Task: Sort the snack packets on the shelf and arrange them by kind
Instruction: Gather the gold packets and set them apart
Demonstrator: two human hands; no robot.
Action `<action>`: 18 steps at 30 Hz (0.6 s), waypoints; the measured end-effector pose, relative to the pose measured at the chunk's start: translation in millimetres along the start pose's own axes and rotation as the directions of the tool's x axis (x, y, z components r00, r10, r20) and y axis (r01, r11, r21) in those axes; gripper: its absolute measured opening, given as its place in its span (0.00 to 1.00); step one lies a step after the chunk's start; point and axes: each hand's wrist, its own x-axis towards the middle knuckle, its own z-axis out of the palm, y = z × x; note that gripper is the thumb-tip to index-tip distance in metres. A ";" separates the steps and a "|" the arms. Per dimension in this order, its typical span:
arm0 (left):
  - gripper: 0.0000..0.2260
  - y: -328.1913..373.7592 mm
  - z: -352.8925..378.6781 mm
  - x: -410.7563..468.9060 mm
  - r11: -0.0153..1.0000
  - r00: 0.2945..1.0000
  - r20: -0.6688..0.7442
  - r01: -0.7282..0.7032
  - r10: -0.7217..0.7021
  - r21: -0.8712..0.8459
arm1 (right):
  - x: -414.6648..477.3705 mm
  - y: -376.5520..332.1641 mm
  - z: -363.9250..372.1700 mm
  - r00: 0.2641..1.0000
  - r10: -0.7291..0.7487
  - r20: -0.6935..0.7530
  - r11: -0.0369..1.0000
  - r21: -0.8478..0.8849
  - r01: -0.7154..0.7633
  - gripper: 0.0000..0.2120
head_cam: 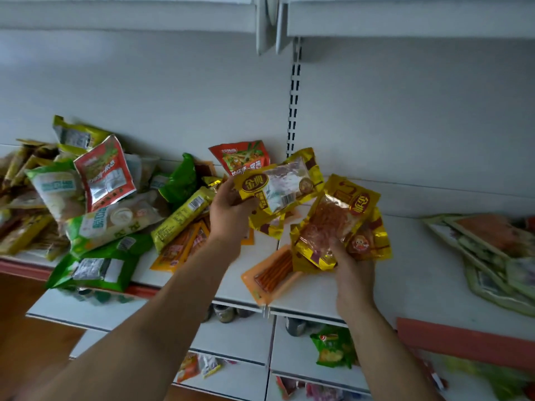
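**Shelf** (405,279): white board, front lip running from 8 to 4 o'clock. Bare room lies right of centre, between the hands and the stack at 3 o'clock.

**Mixed heap** (86,204): 9 o'clock. Green, red, yellow and pale packets overlap, unsorted, some overhanging the front lip.

**Green-edged stack** (492,264): 3 o'clock, fanned flat, blurred; kind unreadable.

**Gold bundle** (333,224): just right of centre, several gold packets with shredded orange filling, raised off the board. The right hand (351,273) grips the lower edge, thumb over the front.

**Gold packet** (280,183): 12 o'clock of centre, back side showing. The left hand (228,209) pinches its left end, fingers curled round it. Its right end sits close beside the bundle; contact cannot be told.

**Orange stick packet** (272,276): 6 o'clock of centre, lying flat, corner at the lip.

**Handling note**: likely step is joining like with like. Turn the single packet face-up, square it onto the bundle, and keep the thumb firm, since foil probably slides. Set the lot down toward 3 o'clock, well back from the lip and apart from both piles.
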 end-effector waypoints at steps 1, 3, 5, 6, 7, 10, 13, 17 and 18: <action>0.18 -2.5 -0.8 -3.6 0.993 0.997 -0.001 0.073 -0.073 -0.097 | 1.1 -3.4 -0.8 0.999 0.031 0.012 0.997 0.068 -0.031 0.17; 0.11 -8.0 2.1 -13.5 0.935 0.970 0.107 0.238 -0.217 -0.264 | 3.6 -11.5 -0.2 0.993 0.104 0.053 0.986 0.125 -0.110 0.19; 0.13 -13.5 9.1 -24.3 0.880 0.932 0.241 0.340 -0.269 -0.331 | 6.2 -18.8 3.1 0.984 0.161 0.071 0.981 0.094 -0.167 0.19; 0.14 -15.5 11.7 -29.7 0.875 0.923 0.279 0.351 -0.264 -0.335 | 6.6 -21.7 5.0 0.984 0.166 0.056 0.982 0.080 -0.170 0.17; 0.15 -16.0 13.2 -35.5 0.876 0.921 0.298 0.347 -0.251 -0.335 | 5.9 -24.5 6.8 0.986 0.163 0.034 0.983 0.083 -0.166 0.13; 0.13 -17.1 12.0 -48.3 0.893 0.931 0.286 0.316 -0.227 -0.320 | -3.5 -30.4 16.8 0.981 0.184 0.055 0.976 0.105 -0.189 0.11; 0.12 -17.5 9.3 -55.8 0.952 0.971 0.154 0.214 -0.183 -0.219 | -17.6 -32.7 31.8 0.945 0.246 0.216 0.948 0.150 -0.281 0.13; 0.10 -14.0 -7.8 -58.4 0.993 0.994 0.016 0.104 -0.104 -0.048 | -32.8 -32.6 48.3 0.910 0.293 0.295 0.914 0.195 -0.357 0.09; 0.10 -13.1 -14.8 -57.7 0.994 0.994 0.020 0.106 -0.105 -0.022 | -36.6 -32.2 51.5 0.894 0.307 0.325 0.906 0.188 -0.379 0.10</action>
